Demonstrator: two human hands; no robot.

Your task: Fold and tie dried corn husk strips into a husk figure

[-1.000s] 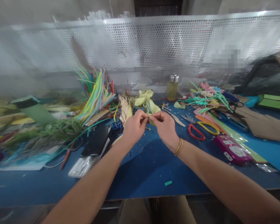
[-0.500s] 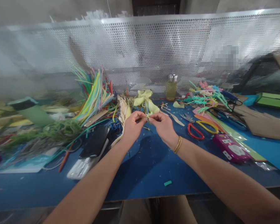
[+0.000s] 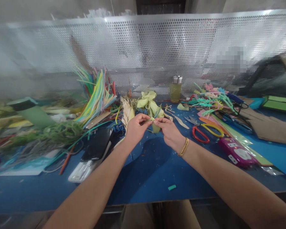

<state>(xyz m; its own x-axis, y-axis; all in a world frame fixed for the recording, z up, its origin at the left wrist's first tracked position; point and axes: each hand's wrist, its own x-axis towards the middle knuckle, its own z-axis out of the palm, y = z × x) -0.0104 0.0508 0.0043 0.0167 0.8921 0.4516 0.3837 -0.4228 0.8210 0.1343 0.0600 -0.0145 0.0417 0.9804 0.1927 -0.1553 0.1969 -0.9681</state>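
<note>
At the middle of the table, my left hand (image 3: 135,128) and my right hand (image 3: 171,132) meet fingertip to fingertip. Both are pinched closed on a small pale green leaf-like piece (image 3: 152,119), mostly covered by the fingers. Just behind lies a crumpled pale green leafy bundle (image 3: 147,100), which looks like dyed husk. I cannot tell whether the held piece is joined to it. Dry beige husks (image 3: 126,111) lie left of the bundle. A gold bracelet (image 3: 184,147) circles my right wrist.
Right of my hands lie scissors (image 3: 200,134) with red and yellow handles and a purple case (image 3: 235,152). To the left are a black phone (image 3: 96,146) and colourful pipe cleaners (image 3: 97,95). A lidded bottle (image 3: 175,90) stands before the perforated metal panel (image 3: 154,47).
My right hand has turned slightly, its fingers now straighter. More pale green material shows below and behind the fingertips. My left hand stays almost in place.
</note>
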